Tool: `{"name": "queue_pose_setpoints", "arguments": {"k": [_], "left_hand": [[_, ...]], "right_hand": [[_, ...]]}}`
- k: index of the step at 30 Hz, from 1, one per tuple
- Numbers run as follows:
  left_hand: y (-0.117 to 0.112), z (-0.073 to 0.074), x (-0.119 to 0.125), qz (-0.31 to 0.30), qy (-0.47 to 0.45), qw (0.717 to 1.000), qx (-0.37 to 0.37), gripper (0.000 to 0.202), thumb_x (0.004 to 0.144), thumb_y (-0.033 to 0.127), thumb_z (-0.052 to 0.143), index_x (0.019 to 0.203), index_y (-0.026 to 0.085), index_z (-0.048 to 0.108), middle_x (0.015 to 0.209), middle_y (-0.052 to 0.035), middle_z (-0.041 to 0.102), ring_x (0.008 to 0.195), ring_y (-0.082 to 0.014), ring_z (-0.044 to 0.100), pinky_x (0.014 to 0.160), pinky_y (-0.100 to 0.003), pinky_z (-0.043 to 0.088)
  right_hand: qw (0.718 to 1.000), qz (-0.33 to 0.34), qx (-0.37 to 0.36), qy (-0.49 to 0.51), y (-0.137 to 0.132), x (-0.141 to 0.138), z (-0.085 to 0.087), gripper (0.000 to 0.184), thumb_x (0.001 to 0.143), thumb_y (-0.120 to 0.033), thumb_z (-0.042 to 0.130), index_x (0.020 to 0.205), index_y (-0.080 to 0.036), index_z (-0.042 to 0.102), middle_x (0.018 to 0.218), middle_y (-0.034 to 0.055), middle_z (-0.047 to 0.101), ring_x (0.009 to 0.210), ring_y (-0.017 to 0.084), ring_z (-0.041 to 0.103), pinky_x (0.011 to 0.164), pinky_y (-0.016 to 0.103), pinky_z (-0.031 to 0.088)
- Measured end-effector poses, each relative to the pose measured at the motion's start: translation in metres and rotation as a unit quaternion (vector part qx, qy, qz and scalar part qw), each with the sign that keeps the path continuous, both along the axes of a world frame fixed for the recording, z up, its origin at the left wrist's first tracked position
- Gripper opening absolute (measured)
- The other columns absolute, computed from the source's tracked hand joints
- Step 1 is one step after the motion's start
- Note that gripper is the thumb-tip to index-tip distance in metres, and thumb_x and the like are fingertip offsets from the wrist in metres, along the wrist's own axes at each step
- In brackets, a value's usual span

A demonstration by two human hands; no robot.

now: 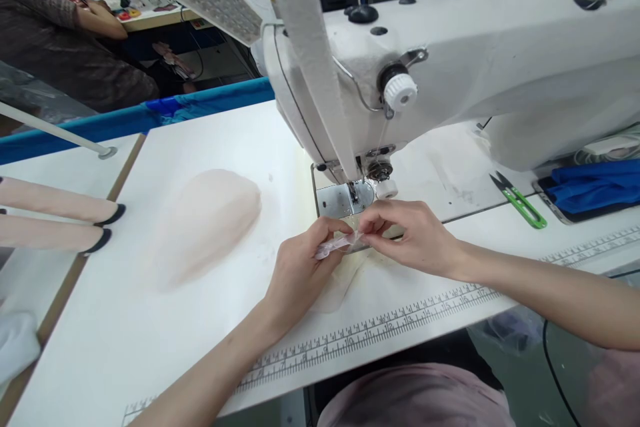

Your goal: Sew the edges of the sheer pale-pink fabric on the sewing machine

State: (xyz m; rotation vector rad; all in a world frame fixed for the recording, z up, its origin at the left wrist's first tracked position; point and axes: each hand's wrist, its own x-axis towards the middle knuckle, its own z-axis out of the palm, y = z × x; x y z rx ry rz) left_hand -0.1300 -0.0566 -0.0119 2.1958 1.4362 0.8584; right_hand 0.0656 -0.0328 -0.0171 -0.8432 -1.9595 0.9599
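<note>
My left hand (305,268) is closed on a thin, whitish, slightly shiny strip (334,245), thumb and fingers pinching it. The fingertips of my right hand (413,237) are pressed together at the strip's right end, touching it close to the left fingertips. Both hands are just in front of the sewing machine (450,60), near its metal needle plate (333,201) and presser foot (354,193). Sheer pale fabric (340,285) spreads on the table under my hands. Whether it is joined to the strip is hidden by my fingers.
A sheer beige fabric piece (217,220) lies left on the white table (125,320). Green-handled thread snips (523,203) and blue cloth (597,185) are at right. A printed ruler (380,330) follows the front edge. Two beige, dark-tipped rolls (55,217) lie far left. Another person's arm (103,19) shows behind.
</note>
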Motion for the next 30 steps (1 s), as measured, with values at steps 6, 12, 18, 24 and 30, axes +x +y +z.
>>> {"name": "queue_pose_setpoints", "arguments": {"k": [6,12,18,24,30], "left_hand": [[-0.002,0.001,0.001,-0.016,-0.008,1.0,0.017,0.01,0.086,0.015,0.052,0.088,0.024,0.056,0.072,0.0081,0.068,0.051,-0.0063,0.059,0.049,-0.015,0.042],[-0.004,-0.001,-0.001,-0.029,0.015,0.997,0.071,0.005,0.091,0.019,0.053,0.092,0.024,0.055,0.074,0.0063,0.069,0.054,-0.0071,0.063,0.05,-0.017,0.042],[-0.005,-0.003,-0.003,-0.054,0.031,0.991,0.117,0.002,0.093,0.024,0.054,0.095,0.022,0.053,0.074,0.0054,0.068,0.057,-0.0065,0.061,0.05,-0.016,0.041],[-0.007,-0.003,-0.001,-0.038,0.054,0.99,0.122,0.007,0.094,0.029,0.051,0.096,0.022,0.05,0.054,0.01,0.05,0.042,-0.0063,0.046,0.041,-0.018,0.031],[-0.008,0.0,-0.001,-0.087,0.024,0.989,0.115,0.015,0.092,0.021,0.052,0.106,0.023,0.057,0.071,0.0043,0.068,0.056,-0.0086,0.062,0.052,-0.018,0.046]], "right_hand": [[1.0,0.003,0.02,-0.009,-0.001,0.001,0.001,0.013,0.082,-0.005,0.061,0.086,-0.018,0.062,0.08,-0.0035,0.065,0.072,0.007,0.062,0.068,0.018,0.054],[0.998,0.0,0.068,-0.008,-0.001,0.001,0.0,0.008,0.084,-0.01,0.063,0.087,-0.017,0.064,0.079,-0.002,0.065,0.07,0.008,0.062,0.066,0.02,0.053],[0.989,-0.013,0.15,-0.006,0.0,0.001,-0.003,0.008,0.089,-0.013,0.058,0.087,-0.018,0.064,0.075,-0.0014,0.067,0.068,0.008,0.061,0.058,0.019,0.05],[0.917,-0.044,0.393,-0.061,0.002,0.01,-0.012,0.012,0.089,-0.014,0.056,0.089,-0.022,0.066,0.074,-0.003,0.07,0.062,0.008,0.063,0.052,0.019,0.051],[0.831,0.032,0.535,-0.148,0.001,0.017,-0.001,0.024,0.087,-0.009,0.053,0.078,-0.025,0.069,0.068,-0.0041,0.07,0.063,0.011,0.066,0.052,0.021,0.055]]}}
